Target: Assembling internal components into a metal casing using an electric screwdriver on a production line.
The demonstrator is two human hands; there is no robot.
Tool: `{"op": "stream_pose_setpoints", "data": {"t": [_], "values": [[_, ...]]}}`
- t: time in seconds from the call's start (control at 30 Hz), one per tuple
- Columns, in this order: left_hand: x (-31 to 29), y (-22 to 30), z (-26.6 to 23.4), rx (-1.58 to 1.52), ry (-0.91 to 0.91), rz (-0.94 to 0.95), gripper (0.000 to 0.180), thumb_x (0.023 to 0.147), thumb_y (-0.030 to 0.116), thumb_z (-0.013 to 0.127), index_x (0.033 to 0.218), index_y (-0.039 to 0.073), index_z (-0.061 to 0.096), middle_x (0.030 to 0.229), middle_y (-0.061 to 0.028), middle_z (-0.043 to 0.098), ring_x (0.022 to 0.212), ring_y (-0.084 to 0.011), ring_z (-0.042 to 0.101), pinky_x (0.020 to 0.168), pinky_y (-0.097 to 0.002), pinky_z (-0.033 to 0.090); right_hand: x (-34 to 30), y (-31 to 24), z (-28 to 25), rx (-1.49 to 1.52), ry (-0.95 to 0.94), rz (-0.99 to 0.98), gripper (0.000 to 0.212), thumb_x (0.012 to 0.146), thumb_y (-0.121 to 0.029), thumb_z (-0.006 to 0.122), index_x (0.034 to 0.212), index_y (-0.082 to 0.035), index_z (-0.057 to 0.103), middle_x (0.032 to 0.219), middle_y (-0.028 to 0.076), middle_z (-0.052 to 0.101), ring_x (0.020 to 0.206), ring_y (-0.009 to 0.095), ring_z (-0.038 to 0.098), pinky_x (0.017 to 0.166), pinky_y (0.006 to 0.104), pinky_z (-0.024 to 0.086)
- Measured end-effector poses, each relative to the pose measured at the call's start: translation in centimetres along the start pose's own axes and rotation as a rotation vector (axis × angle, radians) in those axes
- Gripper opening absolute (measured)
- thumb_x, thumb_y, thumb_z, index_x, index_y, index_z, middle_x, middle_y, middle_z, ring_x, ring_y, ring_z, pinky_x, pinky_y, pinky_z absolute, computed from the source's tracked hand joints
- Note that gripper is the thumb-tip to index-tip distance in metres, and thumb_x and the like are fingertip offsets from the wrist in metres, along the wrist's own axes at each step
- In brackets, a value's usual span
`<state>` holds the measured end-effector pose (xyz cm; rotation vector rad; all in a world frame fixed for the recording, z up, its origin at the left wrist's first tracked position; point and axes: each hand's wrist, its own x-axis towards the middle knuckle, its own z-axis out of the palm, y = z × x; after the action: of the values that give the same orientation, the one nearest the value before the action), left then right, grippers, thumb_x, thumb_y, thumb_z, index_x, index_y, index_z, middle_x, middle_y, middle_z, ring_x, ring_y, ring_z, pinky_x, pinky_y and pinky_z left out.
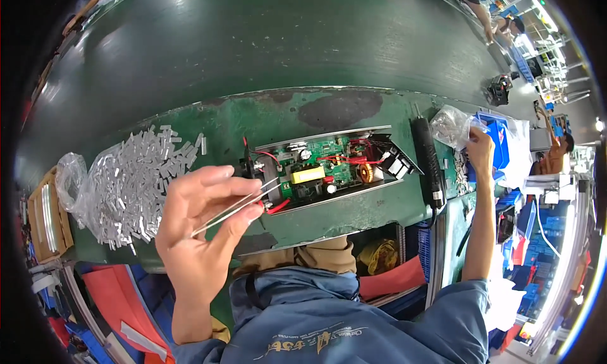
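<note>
My left hand [195, 228] is raised in front of the near-left end of an open electronic unit, its thumb and fingers closed on a pair of metal tweezers [232, 211]. The unit's green circuit board [341, 153] sits in a long metal housing, with a yellow transformer [308, 175], a copper-wound coil [366, 172] and red wires. A black end panel [399, 163] leans out at its right end. Off to the right, my right hand [482, 150] is at a blue bin [499, 139] beside a clear plastic bag [450, 125]. Its fingers are curled, and whatever they grip is hidden.
Many small silvery pieces [136, 181] lie heaped on plastic at the left, beside a cardboard box [44, 218]. A black cylindrical tool [425, 155] with a cord lies right of the unit. Beyond the bench runs a wide green surface [272, 42]; other people are in the background.
</note>
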<state>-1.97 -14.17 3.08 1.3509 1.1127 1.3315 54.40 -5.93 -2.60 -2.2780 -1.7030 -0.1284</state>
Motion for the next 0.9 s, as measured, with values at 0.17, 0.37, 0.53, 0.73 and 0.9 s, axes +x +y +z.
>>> {"op": "stream_pose_setpoints", "data": {"t": [0.17,0.37,0.53,0.73,0.9], "values": [[0.6,-0.1,0.3,-0.101,-0.104,-0.061,0.027,0.094,-0.007,0.066,0.12,-0.005,0.058,0.112,-0.0213,0.072,0.103,-0.0228,0.072,0.09,-0.0316,0.06,-1.9,-2.6,-1.6,0.153,0.194,0.093,0.023,0.09,-0.017,0.07,0.106,-0.003,0.076,0.092,0.013,0.077,0.078,0.021,0.072,0.075,0.0328,0.054],[0.5,0.3,2.1,0.023,-0.175,-0.07,0.018,0.098,-0.005,0.063,0.115,-0.008,0.059,0.106,-0.0205,0.07,0.1,-0.0261,0.072,0.09,-0.0351,0.061,-15.3,-18.4,-3.6,0.87,0.083,0.11,0.013,0.1,-0.01,0.063,0.1,-0.001,0.072,0.086,0.002,0.067,0.068,0.006,0.056,0.06,0.0216,0.044],[0.3,0.5,4.4,-0.125,-0.252,-0.102,0.02,0.098,-0.003,0.064,0.116,-0.006,0.056,0.108,-0.0215,0.07,0.099,-0.0265,0.072,0.087,-0.0358,0.062,-21.2,-25.6,-2.3,1.293,-0.36,0.071,0.012,0.098,-0.006,0.068,0.106,0.003,0.067,0.092,0.004,0.067,0.07,0.007,0.061,0.06,0.0203,0.047],[-0.1,0.3,5.1,-0.129,-0.277,-0.15,0.021,0.098,-0.001,0.065,0.116,-0.005,0.055,0.108,-0.0219,0.071,0.098,-0.0263,0.073,0.087,-0.0359,0.062,-21.6,-26.6,-2.4,1.436,-0.473,0.109,0.014,0.102,-0.006,0.063,0.112,0.004,0.064,0.096,0.004,0.064,0.077,0.007,0.061,0.066,0.0208,0.049],[-0.5,0.1,5.3,-0.077,-0.292,-0.147,0.022,0.098,-0.001,0.065,0.116,-0.005,0.055,0.107,-0.0217,0.071,0.097,-0.0261,0.073,0.086,-0.0352,0.062,-21.6,-26.6,-2.6,1.447,-0.467,0.125,0.014,0.101,-0.004,0.064,0.111,0.005,0.064,0.097,0.005,0.063,0.078,0.008,0.061,0.067,0.0215,0.05]]}}
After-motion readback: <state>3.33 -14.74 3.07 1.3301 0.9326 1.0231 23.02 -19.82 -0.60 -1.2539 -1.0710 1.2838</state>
